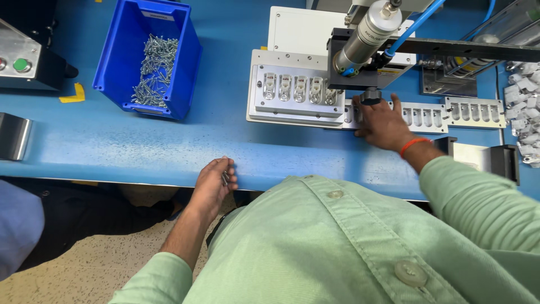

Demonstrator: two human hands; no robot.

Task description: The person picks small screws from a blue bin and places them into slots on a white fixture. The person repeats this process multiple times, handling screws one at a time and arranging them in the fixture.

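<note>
Left hand (214,179) at the table (140,146) edge, lower centre, curls around small silvery screws (225,178). Right hand (382,124), fingers spread, presses the slotted grey fixture strip (422,117) at upper right.

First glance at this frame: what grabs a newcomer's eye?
The blue bin of loose metal screws stands out, far left on the blue bench. At centre right, the right hand rests on a slotted metal fixture strip under a silver pneumatic cylinder. The left hand holds a few screws at the bench's near edge.
</note>
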